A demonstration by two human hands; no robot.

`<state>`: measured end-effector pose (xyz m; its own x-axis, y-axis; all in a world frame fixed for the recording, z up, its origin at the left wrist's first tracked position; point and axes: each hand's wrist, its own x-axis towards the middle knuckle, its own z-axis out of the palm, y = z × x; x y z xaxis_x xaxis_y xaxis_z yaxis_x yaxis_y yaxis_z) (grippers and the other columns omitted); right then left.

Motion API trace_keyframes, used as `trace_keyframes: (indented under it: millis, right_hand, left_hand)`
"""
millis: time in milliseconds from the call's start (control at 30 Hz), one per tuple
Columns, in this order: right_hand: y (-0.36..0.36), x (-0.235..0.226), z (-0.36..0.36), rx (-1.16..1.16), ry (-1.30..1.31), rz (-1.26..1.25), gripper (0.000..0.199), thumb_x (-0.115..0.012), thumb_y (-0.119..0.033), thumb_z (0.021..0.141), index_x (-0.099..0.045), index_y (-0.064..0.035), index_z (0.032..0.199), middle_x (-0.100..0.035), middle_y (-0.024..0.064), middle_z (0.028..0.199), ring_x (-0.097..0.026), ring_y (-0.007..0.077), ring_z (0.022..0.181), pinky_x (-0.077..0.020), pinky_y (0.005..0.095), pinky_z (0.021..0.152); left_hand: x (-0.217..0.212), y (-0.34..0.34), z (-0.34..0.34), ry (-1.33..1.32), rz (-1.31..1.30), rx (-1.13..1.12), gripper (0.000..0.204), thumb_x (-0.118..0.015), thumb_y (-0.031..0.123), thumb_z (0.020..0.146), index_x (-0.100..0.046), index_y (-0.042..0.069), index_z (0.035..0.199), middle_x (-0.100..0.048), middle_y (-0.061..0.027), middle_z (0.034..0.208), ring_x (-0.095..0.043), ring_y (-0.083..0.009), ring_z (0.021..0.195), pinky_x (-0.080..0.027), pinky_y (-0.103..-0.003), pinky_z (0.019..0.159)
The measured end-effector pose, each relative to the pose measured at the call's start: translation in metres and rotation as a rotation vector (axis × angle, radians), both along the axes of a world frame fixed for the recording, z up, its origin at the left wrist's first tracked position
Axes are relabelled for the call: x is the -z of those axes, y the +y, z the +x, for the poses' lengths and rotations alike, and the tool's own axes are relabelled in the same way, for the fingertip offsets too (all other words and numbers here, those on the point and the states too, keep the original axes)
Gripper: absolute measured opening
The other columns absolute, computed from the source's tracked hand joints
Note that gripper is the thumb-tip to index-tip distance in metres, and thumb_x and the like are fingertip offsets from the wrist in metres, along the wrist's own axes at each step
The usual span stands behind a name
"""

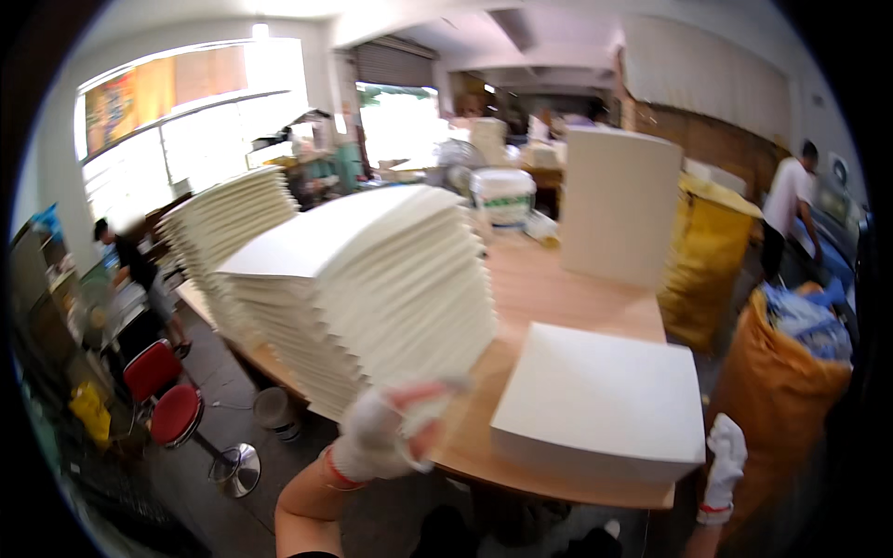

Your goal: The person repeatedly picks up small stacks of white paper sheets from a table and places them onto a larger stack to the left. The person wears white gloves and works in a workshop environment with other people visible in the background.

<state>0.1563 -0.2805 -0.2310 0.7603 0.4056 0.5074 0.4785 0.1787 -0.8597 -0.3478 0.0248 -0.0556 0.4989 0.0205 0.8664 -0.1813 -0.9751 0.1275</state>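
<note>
My left hand [395, 428], in a white glove with pink on the fingers and a red cuff, is at the front lower corner of a tall, staggered stack of white sheets [409, 288]. Motion smears its fingers, so I cannot see whether it holds anything. My right hand [724, 465], also in a white glove, is raised beside the right edge of a low, squared stack of white sheets [605, 395]. Its fingers point upward and nothing shows in them. Both stacks rest on a wooden-topped table [530, 279].
Another staggered stack [233, 214] stands at the far left, and a tall squared stack [619, 205] at the back right. Yellow [707, 260] and orange sacks [777, 400] flank the table's right side. A red stool [177, 414] and bucket [276, 414] stand left. Two people work farther off.
</note>
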Motion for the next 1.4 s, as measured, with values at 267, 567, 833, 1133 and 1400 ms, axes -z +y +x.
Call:
trace_keyframes:
  millis: [267,567,833,1133,1400]
  right_hand:
    - [0.019,-0.015,-0.054,0.257,-0.815,-0.617,0.017,-0.068,-0.019,0.096,-0.068,-0.009,0.109,-0.056,0.0095,0.079,-0.061,0.0337,0.073,-0.0495,0.0466,0.063]
    - [0.071,-0.071,-0.046,0.345,-1.142,-0.255,0.01,-0.071,-0.013,0.093,-0.074,-0.0099,0.102,-0.048,0.0067,0.072,-0.052,0.0285,0.062,-0.0428,0.0423,0.056]
    - [0.099,-0.066,-0.032,0.419,-1.094,-0.276,0.026,-0.068,-0.01,0.088,-0.065,0.0007,0.112,-0.059,0.0082,0.073,-0.059,0.0267,0.062,-0.0468,0.039,0.058]
    - [0.097,-0.056,-0.027,0.509,-1.123,-0.223,0.031,-0.07,-0.005,0.087,-0.063,0.0031,0.116,-0.061,0.0099,0.076,-0.061,0.028,0.065,-0.05,0.0379,0.059]
    - [0.098,-0.058,-0.025,0.522,-1.201,-0.143,0.034,-0.07,-0.003,0.086,-0.062,0.0043,0.118,-0.06,0.0111,0.078,-0.06,0.0277,0.065,-0.0482,0.038,0.055]
  left_hand:
    - [0.058,-0.025,0.257,0.694,0.036,0.345,0.018,-0.07,0.008,0.082,-0.066,0.011,0.099,-0.068,-0.0071,0.11,-0.068,-0.0313,0.101,-0.057,-0.04,0.085]
    - [0.098,-0.019,0.324,0.595,0.012,0.518,0.011,-0.068,0.009,0.085,-0.06,0.003,0.088,-0.067,-0.0133,0.128,-0.065,-0.035,0.111,-0.056,-0.042,0.089]
    - [0.109,-0.002,0.338,0.612,-0.203,0.543,0.02,-0.076,0.011,0.087,-0.059,0.001,0.082,-0.075,-0.0133,0.121,-0.072,-0.0337,0.095,-0.059,-0.038,0.083]
    - [0.103,0.0,0.336,0.825,-0.304,0.448,0.03,-0.089,0.015,0.08,-0.063,0.003,0.09,-0.07,-0.0218,0.135,-0.064,-0.0271,0.083,-0.055,-0.035,0.077]
    - [0.098,-0.003,0.334,0.732,-0.109,0.533,0.066,-0.087,0.012,0.083,-0.061,0.006,0.143,-0.068,-0.0182,0.129,-0.071,-0.0309,0.101,-0.055,-0.036,0.09]
